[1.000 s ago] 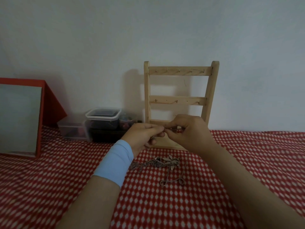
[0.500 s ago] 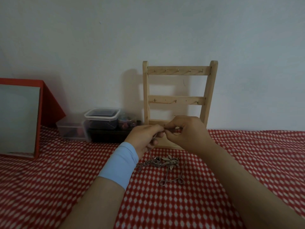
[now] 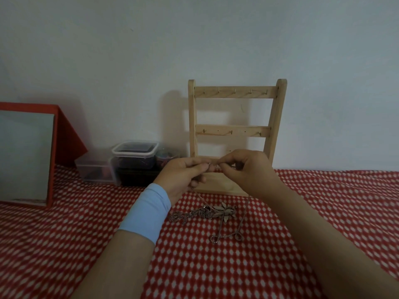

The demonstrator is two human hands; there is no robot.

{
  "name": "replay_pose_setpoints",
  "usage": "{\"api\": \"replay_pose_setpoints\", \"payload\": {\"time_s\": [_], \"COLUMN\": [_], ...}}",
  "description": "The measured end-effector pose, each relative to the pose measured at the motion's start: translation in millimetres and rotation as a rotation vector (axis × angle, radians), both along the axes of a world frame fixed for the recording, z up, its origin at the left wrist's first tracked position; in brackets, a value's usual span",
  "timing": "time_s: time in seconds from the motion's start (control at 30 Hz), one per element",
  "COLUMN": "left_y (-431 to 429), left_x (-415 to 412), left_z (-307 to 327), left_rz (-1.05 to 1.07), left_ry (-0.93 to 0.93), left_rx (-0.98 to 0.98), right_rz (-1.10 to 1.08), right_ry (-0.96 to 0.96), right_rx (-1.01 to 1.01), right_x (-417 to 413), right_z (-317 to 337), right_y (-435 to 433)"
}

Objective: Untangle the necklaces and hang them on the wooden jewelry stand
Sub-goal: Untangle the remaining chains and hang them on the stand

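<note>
A wooden jewelry stand (image 3: pixel 235 93) with small hooks on its rails leans against the wall; its hooks are bare. In front of its base my left hand (image 3: pixel 183 175) and my right hand (image 3: pixel 244 169) meet, each pinching an end of a thin silver necklace chain (image 3: pixel 199 196). The chain hangs from my left fingers down to a tangled pile of necklaces (image 3: pixel 203 213) on the red checked cloth, with a pale leaf-shaped pendant (image 3: pixel 224 211). A looped chain (image 3: pixel 226 236) lies nearer to me. A light blue band wraps my left wrist.
Clear plastic boxes (image 3: pixel 133 158) with small items stand left of the stand. A red-framed mirror (image 3: pixel 26 154) leans at the far left. The red-and-white cloth (image 3: pixel 323 201) covers the whole table up to the wall.
Both hands stay together at the chain's ends; they have shifted slightly upward and the fingertips have worked a little. The pile on the cloth lies as before.
</note>
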State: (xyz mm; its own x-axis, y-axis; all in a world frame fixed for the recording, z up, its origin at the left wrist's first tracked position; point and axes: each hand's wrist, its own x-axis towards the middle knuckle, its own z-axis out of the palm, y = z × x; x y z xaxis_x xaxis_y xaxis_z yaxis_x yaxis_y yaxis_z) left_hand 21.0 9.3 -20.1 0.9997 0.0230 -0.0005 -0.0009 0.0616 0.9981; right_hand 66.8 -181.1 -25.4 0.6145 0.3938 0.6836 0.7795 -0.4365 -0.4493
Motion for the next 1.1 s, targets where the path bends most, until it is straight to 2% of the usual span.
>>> {"api": "replay_pose_setpoints", "payload": {"time_s": [0.17,0.37,0.57,0.7,0.87,1.1], "left_y": [-0.2,-5.0,-9.4,-9.8,-9.1,-7.5], "left_x": [-0.1,-0.4,-1.4,-1.4,-2.5,-2.6], "left_z": [-2.1,-0.9,0.4,1.9,3.5,3.3], "left_rz": [0.004,0.032,-0.023,-0.048,-0.04,-0.034], "left_ry": [-0.013,-0.005,0.067,0.085,0.067,0.052], "left_rx": [0.018,0.112,0.026,-0.044,0.056,0.059], "right_rz": [0.013,0.043,-0.004,0.048,0.072,0.052], "right_ry": [0.054,0.01,-0.021,0.005,-0.099,-0.214], "right_rx": [-0.016,-0.04,0.01,0.04,-0.007,-0.088], "right_x": [-0.7,-0.3,-1.2,-2.6,-2.5,-1.0], "right_z": [3.5,3.9,-0.1,-0.5,2.5,2.6], "right_y": [2.0,1.7,4.7,4.1,3.3,2.8]}}
